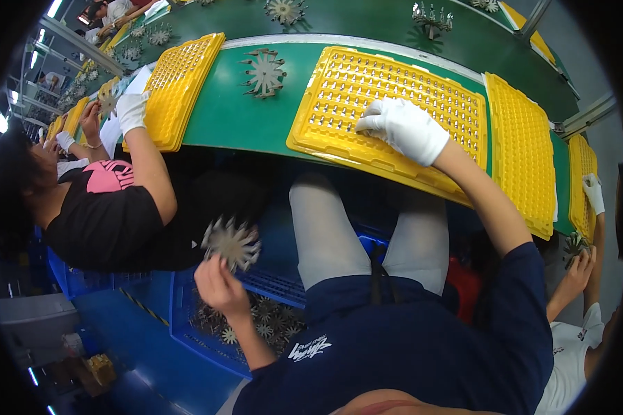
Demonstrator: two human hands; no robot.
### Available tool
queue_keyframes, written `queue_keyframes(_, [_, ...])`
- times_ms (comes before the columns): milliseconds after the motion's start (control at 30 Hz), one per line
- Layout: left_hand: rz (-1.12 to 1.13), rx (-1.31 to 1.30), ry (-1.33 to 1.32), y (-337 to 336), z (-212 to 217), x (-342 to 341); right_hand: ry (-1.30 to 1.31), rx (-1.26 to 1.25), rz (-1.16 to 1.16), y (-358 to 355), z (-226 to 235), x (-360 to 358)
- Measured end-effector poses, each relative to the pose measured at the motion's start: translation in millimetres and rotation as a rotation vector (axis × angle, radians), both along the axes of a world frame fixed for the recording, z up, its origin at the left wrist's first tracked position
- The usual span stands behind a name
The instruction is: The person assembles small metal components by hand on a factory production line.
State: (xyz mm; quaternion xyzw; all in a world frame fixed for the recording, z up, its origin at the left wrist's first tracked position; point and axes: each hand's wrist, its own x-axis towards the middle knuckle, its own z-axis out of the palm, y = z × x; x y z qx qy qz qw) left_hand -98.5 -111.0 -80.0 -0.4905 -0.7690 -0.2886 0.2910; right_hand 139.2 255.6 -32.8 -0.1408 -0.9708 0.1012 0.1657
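My bare left hand is closed on the edge of a grey, star-shaped metal wheel with many arms, raised over a blue crate. In a white glove, my right hand is over the yellow tray in front of me. Its fingers curl down together among the rows; whatever they pinch, if anything, is hidden beneath the glove. Small shiny metal parts stand in rows in that tray's pockets.
The blue crate at lower left holds several similar star wheels. Another wheel lies on the green bench. More yellow trays flank mine. Co-workers sit at left and right, handling similar wheels.
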Motion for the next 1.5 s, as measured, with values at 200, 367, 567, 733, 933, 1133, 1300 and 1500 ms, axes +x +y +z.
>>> queue_keyframes(200, [-0.345,0.133,-0.633,62,67,35,-0.048,0.062,0.136,22,-4,-11])
queue_keyframes(367, [-0.543,0.192,-1.074,81,87,48,-0.006,0.001,0.141,26,-9,-17])
queue_keyframes(567, [-0.571,0.152,-1.036,84,92,56,-0.003,0.057,0.176,24,-8,-20])
queue_keyframes(733, [-0.503,0.176,-0.953,90,78,60,0.043,0.064,0.171,21,-3,-15])
queue_keyframes(933, [-0.506,0.097,-0.838,92,75,64,0.094,-0.717,0.0,-67,51,-12])
queue_keyframes(1133, [-0.558,-0.019,-0.812,96,86,70,0.14,-0.673,0.068,-108,57,-16])
queue_keyframes(1300, [-0.563,-0.043,-0.868,98,88,73,0.166,-0.709,0.094,-111,58,-14])
queue_keyframes(1500, [-0.572,-0.036,-0.846,100,87,75,0.179,-0.656,0.123,-111,57,-14])
